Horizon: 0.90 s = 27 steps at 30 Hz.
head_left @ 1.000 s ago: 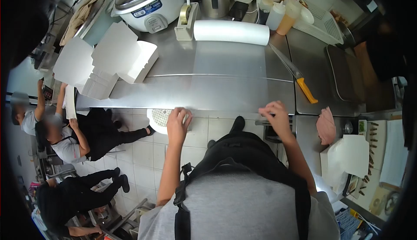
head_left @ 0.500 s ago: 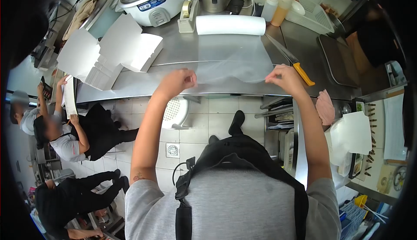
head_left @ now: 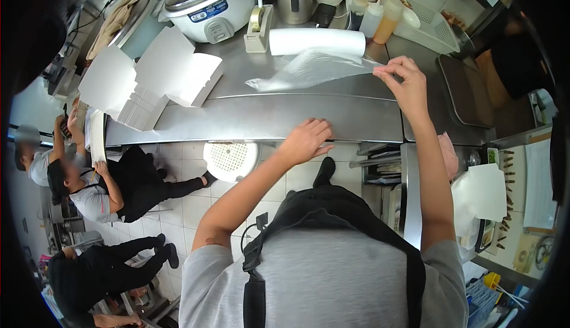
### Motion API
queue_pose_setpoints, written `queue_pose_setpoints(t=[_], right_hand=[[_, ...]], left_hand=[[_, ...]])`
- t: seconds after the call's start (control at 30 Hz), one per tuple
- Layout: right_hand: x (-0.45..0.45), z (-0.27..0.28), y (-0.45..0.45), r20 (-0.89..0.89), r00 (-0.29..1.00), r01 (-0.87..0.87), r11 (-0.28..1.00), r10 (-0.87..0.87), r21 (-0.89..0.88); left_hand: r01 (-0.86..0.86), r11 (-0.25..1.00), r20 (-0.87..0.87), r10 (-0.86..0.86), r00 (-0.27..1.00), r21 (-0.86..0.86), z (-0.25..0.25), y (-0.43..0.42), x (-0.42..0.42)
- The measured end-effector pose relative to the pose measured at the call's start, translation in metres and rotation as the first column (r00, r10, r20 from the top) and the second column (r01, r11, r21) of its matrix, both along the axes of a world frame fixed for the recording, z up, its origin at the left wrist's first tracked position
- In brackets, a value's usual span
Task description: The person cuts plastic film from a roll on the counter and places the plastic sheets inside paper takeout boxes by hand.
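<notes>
A thin clear plastic sheet (head_left: 309,71) lies bunched in front of a white plastic roll (head_left: 317,42) on the steel counter. My right hand (head_left: 409,84) pinches the right corner of this sheet, thumb against fingers, above the counter. Down at the counter's front edge is my left hand (head_left: 309,140), its thumb held away from the fingers and nothing visible in it. The sheet's left end lies loose on the metal.
White cardboard boxes (head_left: 142,111) stand open at the left. Behind are a tape dispenser (head_left: 258,38), a rice cooker (head_left: 208,7), a steel jug (head_left: 294,1) and sauce bottles (head_left: 387,22). A dark tray (head_left: 464,93) lies right. Other people (head_left: 98,191) work at left.
My right hand has moved up and away, drawing the sheet's corner along. My left hand has let go and moved down and right. The yellow-handled knife no longer shows.
</notes>
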State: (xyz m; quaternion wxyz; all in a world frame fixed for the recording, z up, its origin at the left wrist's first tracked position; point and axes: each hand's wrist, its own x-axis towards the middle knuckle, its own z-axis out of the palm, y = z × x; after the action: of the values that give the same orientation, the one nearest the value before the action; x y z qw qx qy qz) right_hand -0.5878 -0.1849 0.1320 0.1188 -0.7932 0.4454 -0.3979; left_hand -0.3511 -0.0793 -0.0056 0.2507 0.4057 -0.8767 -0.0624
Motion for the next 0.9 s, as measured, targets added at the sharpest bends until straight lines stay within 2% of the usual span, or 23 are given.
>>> queue_pose_setpoints(t=[0.07, 0.17, 0.2, 0.3, 0.37, 0.4, 0.47, 0.5, 0.57, 0.6, 0.63, 0.67, 0.7, 0.73, 0.77, 0.83, 0.9], right_hand=[[-0.002, 0.003, -0.003, -0.020, 1.000, -0.009, 1.000, 0.009, -0.012], [-0.004, 0.005, -0.007, -0.029, 0.999, -0.029, 0.999, 0.028, -0.022], [-0.005, 0.005, -0.009, -0.033, 0.999, -0.041, 0.999, 0.040, -0.032], [-0.004, 0.006, -0.010, -0.037, 0.997, -0.066, 0.997, 0.065, -0.032], [-0.004, 0.006, -0.009, -0.055, 0.994, -0.100, 0.994, 0.098, -0.044], [-0.004, 0.005, -0.006, -0.063, 0.993, -0.103, 0.995, 0.101, -0.019], [-0.005, 0.002, -0.004, -0.077, 0.989, -0.132, 0.991, 0.130, -0.017], [-0.006, 0.000, 0.000, -0.082, 0.986, -0.144, 0.989, 0.143, -0.011], [-0.010, -0.011, 0.008, -0.068, 0.981, -0.183, 0.983, 0.184, 0.010], [-0.013, -0.017, 0.013, -0.074, 0.977, -0.199, 0.980, 0.200, 0.018], [-0.015, -0.022, 0.018, -0.077, 0.974, -0.210, 0.977, 0.211, 0.027], [-0.016, -0.027, 0.023, -0.021, 0.973, -0.226, 0.972, 0.228, 0.062], [-0.017, -0.034, 0.029, 0.009, 0.976, -0.216, 0.972, 0.216, 0.096], [-0.020, -0.043, 0.035, 0.034, 0.977, -0.211, 0.968, 0.208, 0.133], [-0.022, -0.050, 0.038, 0.057, 0.977, -0.210, 0.964, 0.204, 0.160], [-0.026, -0.061, 0.041, 0.047, 0.980, -0.197, 0.967, 0.192, 0.161], [-0.025, -0.063, 0.046, 0.060, 0.983, -0.181, 0.970, 0.173, 0.160]], left_hand=[[-0.060, 0.998, 0.038, 0.060, 0.997, -0.012, -0.033, -0.023, -0.014], [-0.279, 0.960, 0.068, 0.278, 0.958, 0.011, -0.068, -0.079, -0.002], [-0.326, 0.913, 0.130, 0.302, 0.944, 0.245, -0.056, -0.100, 0.002], [-0.363, 0.884, -0.006, 0.381, 0.924, 0.295, -0.088, -0.150, 0.023], [-0.253, 0.956, -0.039, 0.261, 0.965, 0.146, -0.030, -0.159, 0.037], [-0.254, 0.956, -0.188, 0.279, 0.942, 0.149, -0.035, -0.167, 0.049], [-0.638, 0.766, -0.065, 0.643, 0.763, 0.079, -0.096, -0.183, 0.076], [-0.883, 0.459, 0.157, 0.883, 0.442, -0.100, -0.139, -0.186, 0.088], [-0.979, 0.193, 0.095, 0.975, 0.199, 0.070, -0.117, -0.140, 0.108], [-0.989, 0.105, 0.164, 0.979, 0.121, 0.102, -0.121, -0.114, 0.121], [-0.992, 0.019, 0.235, 0.971, 0.048, 0.125, -0.124, -0.091, 0.134], [-0.912, 0.150, 0.095, 0.975, 0.200, 0.382, -0.119, -0.071, 0.146], [-0.702, 0.261, -0.070, 0.955, 0.288, 0.663, -0.101, -0.050, 0.138], [-0.410, 0.306, -0.208, 0.941, 0.267, 0.859, -0.082, -0.027, 0.131], [0.003, 0.340, -0.336, 0.928, 0.162, 0.941, -0.054, -0.019, 0.100], [-0.151, 0.197, -0.148, 0.947, 0.284, 0.969, -0.033, -0.015, 0.052], [-0.200, 0.343, -0.272, 0.910, 0.312, 0.918, -0.049, -0.013, 0.034]])
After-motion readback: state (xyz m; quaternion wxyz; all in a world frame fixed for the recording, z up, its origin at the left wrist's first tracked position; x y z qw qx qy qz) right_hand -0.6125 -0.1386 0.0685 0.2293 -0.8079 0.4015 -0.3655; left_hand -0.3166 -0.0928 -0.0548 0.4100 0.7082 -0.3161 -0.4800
